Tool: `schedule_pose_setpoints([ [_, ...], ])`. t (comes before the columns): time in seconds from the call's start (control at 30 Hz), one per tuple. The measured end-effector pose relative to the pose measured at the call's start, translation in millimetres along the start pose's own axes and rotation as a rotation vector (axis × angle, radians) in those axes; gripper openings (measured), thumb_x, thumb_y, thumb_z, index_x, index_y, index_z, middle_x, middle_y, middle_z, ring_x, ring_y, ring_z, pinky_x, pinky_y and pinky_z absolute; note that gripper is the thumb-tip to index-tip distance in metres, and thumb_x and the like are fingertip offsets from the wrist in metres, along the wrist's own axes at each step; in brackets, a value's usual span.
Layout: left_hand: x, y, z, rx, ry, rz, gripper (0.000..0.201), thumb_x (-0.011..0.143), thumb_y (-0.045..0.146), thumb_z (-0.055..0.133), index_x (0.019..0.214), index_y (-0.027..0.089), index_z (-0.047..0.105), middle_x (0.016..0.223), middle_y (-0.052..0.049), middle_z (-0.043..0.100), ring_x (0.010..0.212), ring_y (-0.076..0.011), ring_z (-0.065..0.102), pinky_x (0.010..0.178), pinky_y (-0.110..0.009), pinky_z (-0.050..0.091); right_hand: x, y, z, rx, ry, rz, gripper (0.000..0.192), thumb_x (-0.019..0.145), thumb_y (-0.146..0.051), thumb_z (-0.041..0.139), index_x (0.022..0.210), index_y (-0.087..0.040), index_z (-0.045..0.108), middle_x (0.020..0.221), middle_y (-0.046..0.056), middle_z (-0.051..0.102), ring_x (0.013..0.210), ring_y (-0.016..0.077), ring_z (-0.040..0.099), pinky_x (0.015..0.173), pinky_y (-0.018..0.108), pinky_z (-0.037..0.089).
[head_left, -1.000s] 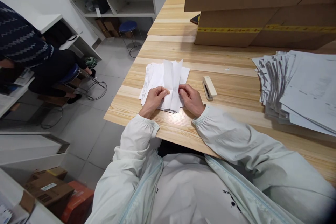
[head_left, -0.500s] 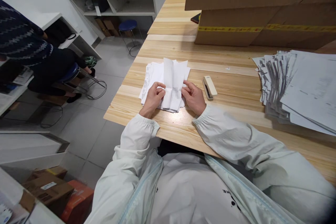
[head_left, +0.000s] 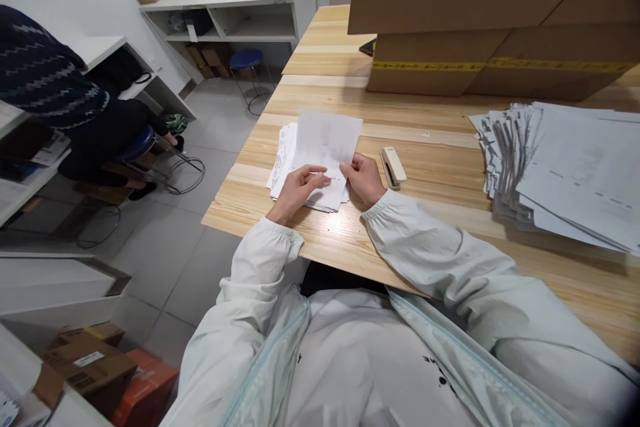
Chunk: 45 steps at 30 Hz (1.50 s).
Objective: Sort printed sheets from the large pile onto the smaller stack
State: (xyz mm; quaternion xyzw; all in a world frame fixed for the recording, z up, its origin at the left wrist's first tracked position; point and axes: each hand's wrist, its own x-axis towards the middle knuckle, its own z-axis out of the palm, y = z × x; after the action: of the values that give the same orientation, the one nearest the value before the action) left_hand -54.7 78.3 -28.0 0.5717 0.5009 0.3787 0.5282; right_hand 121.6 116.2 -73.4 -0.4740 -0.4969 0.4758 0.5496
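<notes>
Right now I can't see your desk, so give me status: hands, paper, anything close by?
Left hand and right hand both gripping top sheet, opened flat over small paper stack. Stapler just right of right hand, untouched.

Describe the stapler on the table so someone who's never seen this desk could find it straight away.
Start at the light wooden table with big cardboard boxes stacked at the back. Just right of the person's right hand, and left of the large fanned stack of printed sheets, lies a small cream-coloured stapler. It is the only solid, non-paper item on that stretch of wood.
</notes>
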Motion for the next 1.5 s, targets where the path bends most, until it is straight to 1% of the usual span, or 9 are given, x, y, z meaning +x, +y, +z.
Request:
schedule_pose_setpoints([
  [0.13,-29.0,8.1,-16.4,0.147,0.535,0.309,0.056,0.079,0.05,0.073,0.126,0.024,0.055,0.137,-0.012,0.059,0.123,-0.024,0.057,0.102,-0.037,0.043,-36.6,-29.8,-25.1,-0.03,-0.05,-0.208,0.02,0.082,-0.038,0.067,0.091,-0.021,0.072,0.089,0.004,0.075,0.087,0.0226,0.07,0.078,0.039,0.057],
  [0.23,-54.9,22.5,-13.6,0.018,0.408,0.356,0.067,0.076,0.054,0.076,0.133,0.029,0.05,0.141,-0.01,0.056,0.129,-0.0264,0.054,0.101,-0.037,0.045,-78.1,-55.2,-55.1,-0.116,-0.108,-0.275,0.014,0.084,-0.036,0.07,0.091,-0.025,0.076,0.087,0.002,0.076,0.082,0.0223,0.07,0.072,0.038,0.057],
  [0.4,-73.6,46.2,41.0,-0.182,0.169,0.321,0.031,0.087,0.052,0.065,0.093,0.022,0.07,0.092,-0.005,0.073,0.092,-0.0238,0.067,0.085,-0.037,0.052,-123.8,-81.9,-87.3,-0.213,0.067,-0.412,0.011,0.08,-0.026,0.077,0.088,-0.033,0.078,0.082,0.0,0.077,0.07,0.0223,0.07,0.061,0.037,0.057],
  [0.57,-64.3,50.4,81.4,-0.176,0.094,0.559,0.029,0.095,0.048,0.054,0.097,0.024,0.07,0.108,-0.006,0.072,0.107,-0.0244,0.064,0.097,-0.038,0.048,-123.5,-89.0,-101.8,-0.093,0.171,-0.535,0.009,0.082,-0.027,0.075,0.086,-0.034,0.077,0.085,0.001,0.078,0.08,0.0249,0.073,0.072,0.042,0.06],
  [0.83,-57.8,15.9,92.2,-0.139,0.081,0.387,0.033,0.093,0.053,0.054,0.101,0.023,0.065,0.106,-0.007,0.068,0.107,-0.0221,0.062,0.098,-0.035,0.047,-121.0,-44.8,-118.3,-0.059,0.169,-0.271,0.01,0.077,-0.034,0.08,0.085,-0.028,0.077,0.092,0.003,0.078,0.086,0.0237,0.073,0.077,0.04,0.059],
  [1.03,-64.3,28.0,99.9,-0.21,0.123,0.375,0.033,0.091,0.055,0.058,0.091,0.022,0.063,0.092,-0.005,0.067,0.092,-0.0191,0.063,0.086,-0.032,0.049,-125.2,-53.2,-113.4,-0.061,0.2,-0.289,0.018,0.08,-0.044,0.076,0.083,-0.027,0.076,0.083,0.004,0.076,0.075,0.0218,0.07,0.068,0.036,0.058],
  [1.13,-78.5,40.4,105.9,-0.241,0.161,0.223,0.034,0.089,0.054,0.062,0.11,0.027,0.06,0.081,-0.001,0.066,0.069,-0.0149,0.058,0.065,-0.029,0.047,-135.3,-69.7,-124.9,-0.248,0.314,-0.201,0.03,0.087,-0.052,0.066,0.071,-0.027,0.073,0.067,0.003,0.07,0.057,0.018,0.061,0.048,0.031,0.049],
  [1.23,-88.7,38.3,112.0,-0.267,0.181,0.133,0.057,0.088,0.051,0.064,0.139,0.032,0.047,0.074,0.001,0.065,0.054,-0.0127,0.049,0.053,-0.029,0.041,-144.8,-82.3,-143.8,-0.368,0.092,0.011,0.043,0.087,-0.06,0.061,0.066,-0.023,0.069,0.064,0.005,0.069,0.053,0.0178,0.059,0.042,0.029,0.046],
  [1.5,-73.5,1.0,126.6,-0.475,-0.278,-0.431,0.025,0.077,0.022,0.069,0.101,0.013,0.072,0.067,-0.002,0.064,0.057,-0.0102,0.055,0.056,-0.024,0.041,-155.0,-80.9,-182.7,-0.87,-0.21,0.27,0.059,0.087,-0.073,0.042,0.067,-0.021,0.061,0.062,0.005,0.065,0.053,0.0208,0.057,0.049,0.033,0.043],
])
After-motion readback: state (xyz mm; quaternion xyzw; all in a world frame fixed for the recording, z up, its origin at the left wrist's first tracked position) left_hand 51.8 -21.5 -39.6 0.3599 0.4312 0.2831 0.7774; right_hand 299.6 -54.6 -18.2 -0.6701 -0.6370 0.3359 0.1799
